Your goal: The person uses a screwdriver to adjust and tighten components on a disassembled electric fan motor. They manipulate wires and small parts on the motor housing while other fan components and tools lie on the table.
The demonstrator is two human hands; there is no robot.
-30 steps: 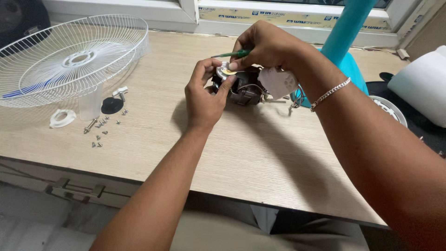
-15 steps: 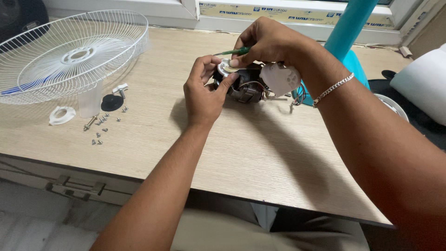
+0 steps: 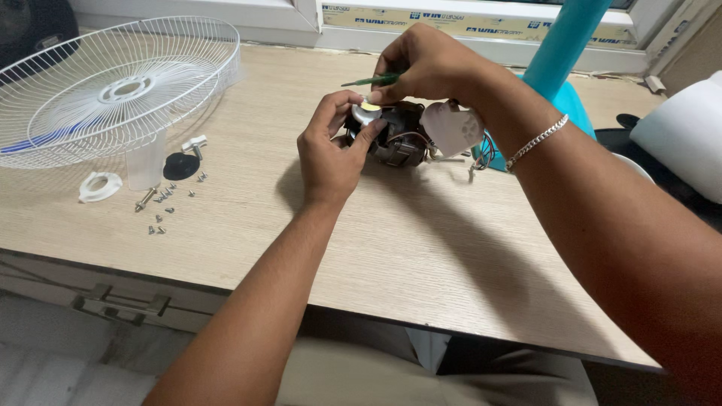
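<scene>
Head view: left hand (image 3: pixel 329 154) grip pinches a small white disc (image 3: pixel 366 113) on the fan motor (image 3: pixel 397 135) near the counter's (image 3: pixel 421 248) far edge; right hand (image 3: pixel 429 66) grip pinches a green screwdriver (image 3: pixel 372 80).

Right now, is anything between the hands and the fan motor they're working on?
Nothing visible. The left hand already grips the front of the fan motor, and the right hand holds a green screwdriver just above it. The screws and fan guard lie off to the left.
</scene>
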